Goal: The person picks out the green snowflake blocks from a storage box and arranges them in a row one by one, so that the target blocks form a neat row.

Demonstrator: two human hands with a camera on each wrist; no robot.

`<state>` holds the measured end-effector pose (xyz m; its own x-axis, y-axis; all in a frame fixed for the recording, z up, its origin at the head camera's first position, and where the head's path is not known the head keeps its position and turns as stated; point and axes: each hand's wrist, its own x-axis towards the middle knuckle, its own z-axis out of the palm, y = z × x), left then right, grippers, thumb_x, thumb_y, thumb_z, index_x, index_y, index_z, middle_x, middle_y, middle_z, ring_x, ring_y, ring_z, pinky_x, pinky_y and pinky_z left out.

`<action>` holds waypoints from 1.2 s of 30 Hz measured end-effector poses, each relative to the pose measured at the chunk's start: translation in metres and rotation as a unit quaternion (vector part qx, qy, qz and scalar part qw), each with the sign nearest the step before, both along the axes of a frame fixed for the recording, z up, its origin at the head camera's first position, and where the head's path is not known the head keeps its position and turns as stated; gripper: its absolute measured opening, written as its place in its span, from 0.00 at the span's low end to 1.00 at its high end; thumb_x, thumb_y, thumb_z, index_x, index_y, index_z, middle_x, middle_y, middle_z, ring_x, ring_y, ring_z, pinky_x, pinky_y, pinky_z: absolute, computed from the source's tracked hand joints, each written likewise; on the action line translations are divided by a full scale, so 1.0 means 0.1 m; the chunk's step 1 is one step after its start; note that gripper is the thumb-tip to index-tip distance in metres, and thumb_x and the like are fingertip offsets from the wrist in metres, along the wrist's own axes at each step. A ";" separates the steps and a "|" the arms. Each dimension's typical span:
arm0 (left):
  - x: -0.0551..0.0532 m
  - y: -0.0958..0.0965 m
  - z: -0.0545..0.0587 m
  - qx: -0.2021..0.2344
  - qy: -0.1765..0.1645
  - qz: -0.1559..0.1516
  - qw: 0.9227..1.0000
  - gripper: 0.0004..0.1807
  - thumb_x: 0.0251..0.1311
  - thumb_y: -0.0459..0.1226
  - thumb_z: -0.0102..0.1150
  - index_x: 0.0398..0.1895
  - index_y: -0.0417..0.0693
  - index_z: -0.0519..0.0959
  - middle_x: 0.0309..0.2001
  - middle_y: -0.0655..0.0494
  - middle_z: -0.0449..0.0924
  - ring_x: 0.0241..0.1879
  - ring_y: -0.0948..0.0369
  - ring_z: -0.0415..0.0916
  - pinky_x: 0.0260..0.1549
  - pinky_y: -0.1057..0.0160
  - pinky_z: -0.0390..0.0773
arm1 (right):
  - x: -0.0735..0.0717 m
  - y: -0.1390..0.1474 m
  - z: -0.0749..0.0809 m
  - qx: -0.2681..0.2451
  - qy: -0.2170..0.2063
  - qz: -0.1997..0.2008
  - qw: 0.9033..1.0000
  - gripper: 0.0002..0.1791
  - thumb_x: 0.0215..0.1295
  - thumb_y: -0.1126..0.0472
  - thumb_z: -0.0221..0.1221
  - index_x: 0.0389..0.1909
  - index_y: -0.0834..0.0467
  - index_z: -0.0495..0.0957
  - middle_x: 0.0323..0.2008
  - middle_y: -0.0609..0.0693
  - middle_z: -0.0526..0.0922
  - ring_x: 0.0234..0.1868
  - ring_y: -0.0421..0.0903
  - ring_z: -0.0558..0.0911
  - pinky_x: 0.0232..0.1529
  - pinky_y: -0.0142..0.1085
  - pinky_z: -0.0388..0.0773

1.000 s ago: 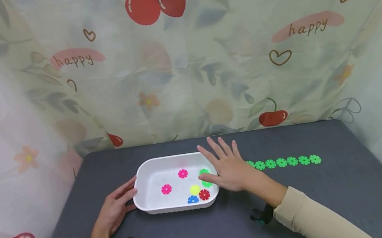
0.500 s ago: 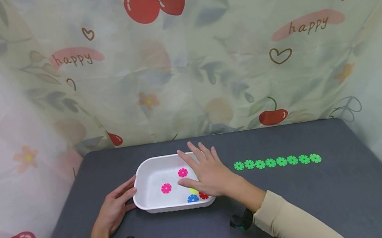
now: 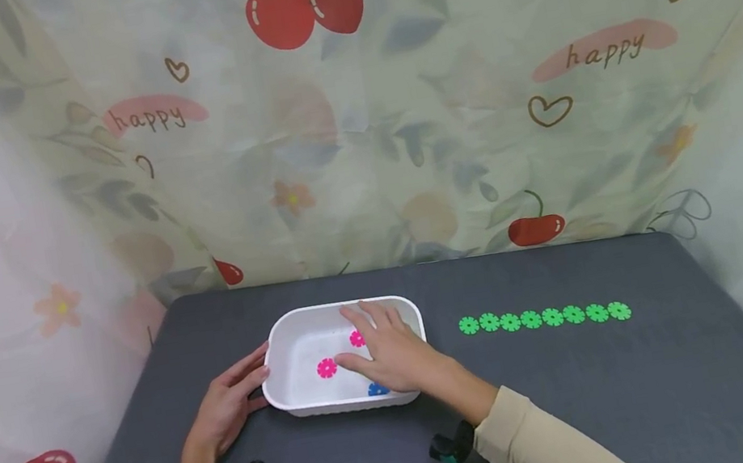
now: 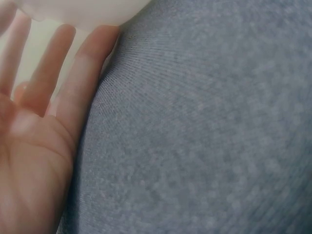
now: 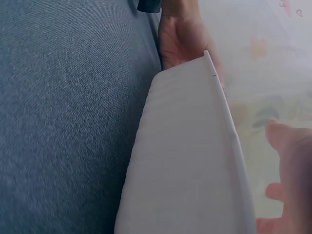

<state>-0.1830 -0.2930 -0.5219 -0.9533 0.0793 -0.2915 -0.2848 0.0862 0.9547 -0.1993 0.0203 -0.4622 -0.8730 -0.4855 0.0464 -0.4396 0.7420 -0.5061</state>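
A white plastic tray (image 3: 304,402) stands on the dark cloth, with flower-shaped plastic discs in it. Two pink discs (image 3: 326,368) and part of a blue disc (image 3: 377,388) show; the tray's right part is partly covered by my right hand (image 3: 392,355). That hand hovers over the tray with spread fingers and nothing visible in its grasp. My left hand (image 3: 223,404) touches the tray's left end, and the left wrist view shows its fingers (image 4: 80,92) fairly straight, tips against the white wall.
Several green flower-shaped discs (image 3: 541,318) lie in a row on the grey table (image 3: 593,407), right of the tray. A patterned curtain (image 3: 371,141) hangs behind and at both sides. A dark wrist camera (image 3: 451,445) sits below my right wrist.
My right hand has moved left, from the tray's right edge to over its inside, uncovering the green row's left end. The left hand and the tray stay about where they were.
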 end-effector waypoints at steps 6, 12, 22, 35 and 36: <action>-0.01 0.01 0.00 0.000 0.000 -0.002 1.000 0.38 0.67 0.48 0.65 0.78 0.56 0.64 0.71 0.64 0.73 0.56 0.72 0.79 0.55 0.56 0.84 | -0.01 -0.04 -0.08 0.009 -0.042 -0.017 0.999 0.44 0.70 0.31 0.52 0.81 0.44 0.53 0.80 0.55 0.54 0.77 0.63 0.60 0.75 0.60 0.61; 0.00 0.00 -0.01 0.002 0.004 0.001 1.000 0.38 0.68 0.47 0.64 0.78 0.55 0.63 0.69 0.66 0.73 0.56 0.73 0.78 0.55 0.56 0.84 | -0.02 -0.08 -0.08 0.017 -0.079 -0.029 0.996 0.44 0.71 0.29 0.49 0.81 0.44 0.53 0.79 0.56 0.56 0.75 0.65 0.66 0.75 0.60 0.61; -0.02 0.00 -0.03 0.011 0.002 0.001 1.000 0.37 0.67 0.46 0.65 0.78 0.56 0.64 0.69 0.64 0.73 0.56 0.72 0.79 0.56 0.54 0.84 | -0.04 -0.11 -0.08 0.026 -0.101 -0.010 0.994 0.43 0.72 0.32 0.50 0.81 0.46 0.52 0.78 0.56 0.59 0.73 0.58 0.69 0.74 0.59 0.63; -0.02 -0.01 -0.02 0.009 0.005 -0.003 1.000 0.38 0.68 0.46 0.65 0.78 0.55 0.63 0.70 0.62 0.72 0.56 0.72 0.79 0.55 0.55 0.84 | -0.03 -0.12 -0.06 -0.005 -0.109 0.033 0.994 0.42 0.73 0.34 0.50 0.81 0.48 0.53 0.76 0.55 0.62 0.77 0.51 0.64 0.77 0.57 0.59; -0.02 0.00 -0.02 0.008 0.006 -0.003 1.000 0.38 0.68 0.46 0.65 0.78 0.55 0.63 0.71 0.62 0.72 0.56 0.72 0.79 0.55 0.55 0.84 | -0.03 -0.12 -0.06 -0.008 -0.109 0.035 0.993 0.42 0.73 0.34 0.51 0.81 0.49 0.53 0.76 0.55 0.62 0.77 0.51 0.64 0.77 0.56 0.60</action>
